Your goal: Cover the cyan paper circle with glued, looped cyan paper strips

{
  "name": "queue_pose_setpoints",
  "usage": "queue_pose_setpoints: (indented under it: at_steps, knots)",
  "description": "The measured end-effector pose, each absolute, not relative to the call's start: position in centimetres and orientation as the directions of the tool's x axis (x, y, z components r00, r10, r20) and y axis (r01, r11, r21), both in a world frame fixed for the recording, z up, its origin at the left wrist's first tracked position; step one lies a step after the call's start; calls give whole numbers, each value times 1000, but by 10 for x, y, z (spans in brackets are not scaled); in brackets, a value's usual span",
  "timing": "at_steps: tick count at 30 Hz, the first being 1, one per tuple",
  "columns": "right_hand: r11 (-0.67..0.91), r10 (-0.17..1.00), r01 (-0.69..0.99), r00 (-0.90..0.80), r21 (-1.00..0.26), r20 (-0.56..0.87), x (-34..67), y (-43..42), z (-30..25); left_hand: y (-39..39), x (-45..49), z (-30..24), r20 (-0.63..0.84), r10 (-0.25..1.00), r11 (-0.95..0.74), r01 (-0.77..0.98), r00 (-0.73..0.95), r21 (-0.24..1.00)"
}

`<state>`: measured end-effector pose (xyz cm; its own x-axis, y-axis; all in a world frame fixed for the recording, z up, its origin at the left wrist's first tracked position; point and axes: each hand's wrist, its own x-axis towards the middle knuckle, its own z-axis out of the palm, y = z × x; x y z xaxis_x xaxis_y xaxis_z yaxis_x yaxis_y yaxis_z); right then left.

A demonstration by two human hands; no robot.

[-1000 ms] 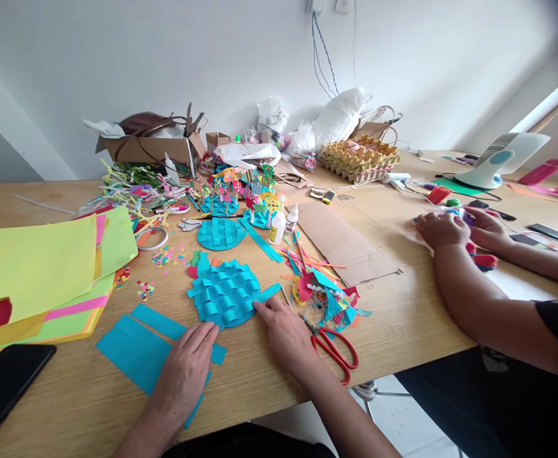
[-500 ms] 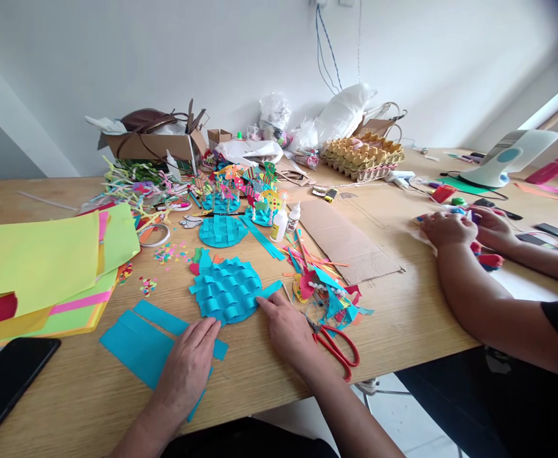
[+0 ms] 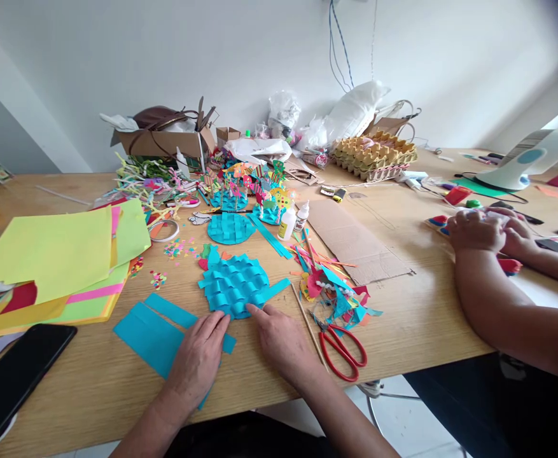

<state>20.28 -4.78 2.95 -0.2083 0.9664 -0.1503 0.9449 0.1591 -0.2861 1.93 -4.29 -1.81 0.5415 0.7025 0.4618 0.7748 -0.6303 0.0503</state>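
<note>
A round teal woven paper piece (image 3: 235, 283) lies on the wooden table (image 3: 403, 318) in front of me. My right hand (image 3: 279, 340) rests flat with fingers stretched out, its fingertips touching the near edge of that piece. My left hand (image 3: 197, 359) lies flat and open on loose teal paper sheets (image 3: 149, 334), fingers pointing toward the woven piece. A teal strip (image 3: 275, 287) sticks out of the piece's right side. A second, smaller woven teal disc (image 3: 231, 228) sits farther back.
Red-handled scissors (image 3: 343, 350) and a thin wooden stick (image 3: 307, 321) lie right of my right hand beside paper scraps (image 3: 336, 292). Yellow-green paper stack (image 3: 54, 254) and a black phone (image 3: 16, 375) sit left. Glue bottles (image 3: 288, 222), cardboard (image 3: 355, 242), egg trays (image 3: 374, 152). Another person's hands (image 3: 488, 232) work at right.
My right hand slid left from the strip's base to the woven piece's near edge. The view shifted slightly, so everything sits a bit further right. My left hand stays flat.
</note>
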Motion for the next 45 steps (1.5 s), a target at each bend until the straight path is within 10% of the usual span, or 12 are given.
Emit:
queue_pose_setpoints:
  at_steps: [45]
  knots:
    - [25, 988, 968, -63, -251, -143, 225, -40, 23, -39, 15, -23, 506, 610, -680, 730, 610, -61]
